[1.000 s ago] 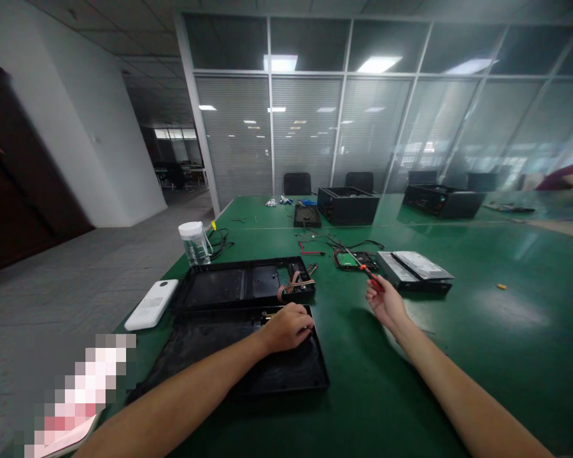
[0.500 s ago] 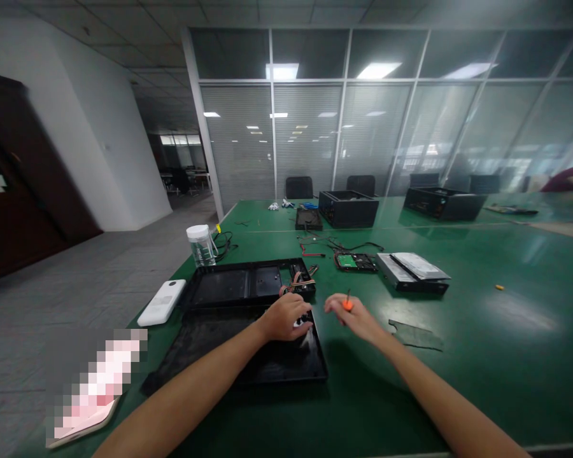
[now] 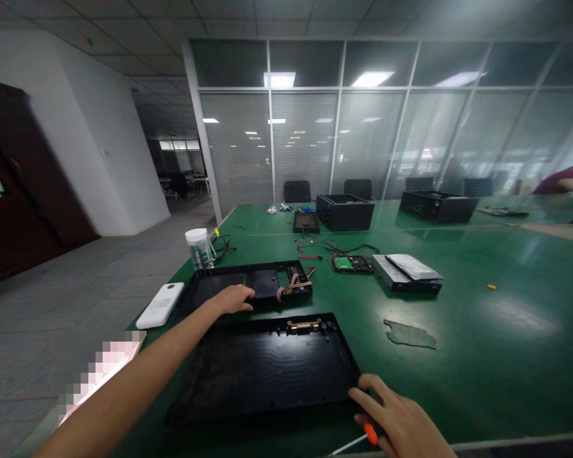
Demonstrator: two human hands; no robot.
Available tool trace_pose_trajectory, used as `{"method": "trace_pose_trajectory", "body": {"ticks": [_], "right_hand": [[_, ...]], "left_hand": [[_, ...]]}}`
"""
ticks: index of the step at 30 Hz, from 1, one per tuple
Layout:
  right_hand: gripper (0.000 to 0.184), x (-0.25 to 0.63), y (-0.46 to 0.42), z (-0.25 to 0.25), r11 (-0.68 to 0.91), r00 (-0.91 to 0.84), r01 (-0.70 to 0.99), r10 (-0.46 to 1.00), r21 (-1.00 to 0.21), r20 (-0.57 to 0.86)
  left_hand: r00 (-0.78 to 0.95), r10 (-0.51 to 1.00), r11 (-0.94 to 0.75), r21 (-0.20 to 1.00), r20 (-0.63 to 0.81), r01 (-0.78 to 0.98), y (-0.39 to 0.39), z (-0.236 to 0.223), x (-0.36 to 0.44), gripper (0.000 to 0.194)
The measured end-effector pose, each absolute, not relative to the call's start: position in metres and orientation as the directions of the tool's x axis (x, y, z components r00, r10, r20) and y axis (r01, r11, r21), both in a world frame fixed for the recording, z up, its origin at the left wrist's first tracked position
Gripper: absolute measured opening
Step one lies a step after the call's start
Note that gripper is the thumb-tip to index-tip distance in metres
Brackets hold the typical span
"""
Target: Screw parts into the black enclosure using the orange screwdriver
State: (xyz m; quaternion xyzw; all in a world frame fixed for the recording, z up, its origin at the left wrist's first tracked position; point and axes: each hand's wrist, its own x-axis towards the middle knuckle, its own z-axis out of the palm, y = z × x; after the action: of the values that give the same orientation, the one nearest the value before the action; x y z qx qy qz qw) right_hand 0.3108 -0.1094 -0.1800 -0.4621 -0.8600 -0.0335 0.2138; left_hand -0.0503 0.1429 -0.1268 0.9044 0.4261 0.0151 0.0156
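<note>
My right hand [image 3: 394, 413] holds a screwdriver [image 3: 371, 434] with an orange handle and a thin metal shaft pointing left. Its outstretched fingers touch the right front corner of a shallow black casing half [image 3: 272, 375]. Along that casing's back edge sits a brass-coloured part [image 3: 304, 327] with small dark fittings. My left hand [image 3: 233, 299] is at the front rim of a second black casing half [image 3: 219, 285], fingers bent over the rim and thumb lower. Striped ribbon wires [image 3: 293, 286] and a bit of green board lie in that casing's right end.
Left are a white phone-like device [image 3: 160, 305], a blurred pink item [image 3: 102, 375] and a clear jar [image 3: 199, 249]. Rightwards lie a green circuit board [image 3: 351, 263], a silver-black drive box [image 3: 408, 273] and a dark flat sheet [image 3: 409, 334]. Black computer cases [image 3: 344, 212] stand behind; a person sits far right.
The front casing has moved right and towards me, turning slightly, and now stands apart from the rear one. My left hand moved left to the rear casing; my right hand came down to the front casing's corner.
</note>
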Motion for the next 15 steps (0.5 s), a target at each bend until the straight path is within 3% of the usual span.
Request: {"method": "trace_pose_trajectory", "body": {"ticks": [7,15], "right_hand": [[0.022,0.307,-0.093,-0.177,0.562,-0.518,0.826,0.783,-0.035,0.345],[0.017,0.275,0.002,-0.152,0.516,-0.467,0.849,0.833,-0.115,0.295]], "left_hand": [[0.678,0.727,-0.679,-0.039,0.106,0.733,0.125,-0.109,-0.043,0.014],[0.733,0.658,-0.732,-0.080,0.176,0.676,0.053,-0.029,-0.031,0.015]]}}
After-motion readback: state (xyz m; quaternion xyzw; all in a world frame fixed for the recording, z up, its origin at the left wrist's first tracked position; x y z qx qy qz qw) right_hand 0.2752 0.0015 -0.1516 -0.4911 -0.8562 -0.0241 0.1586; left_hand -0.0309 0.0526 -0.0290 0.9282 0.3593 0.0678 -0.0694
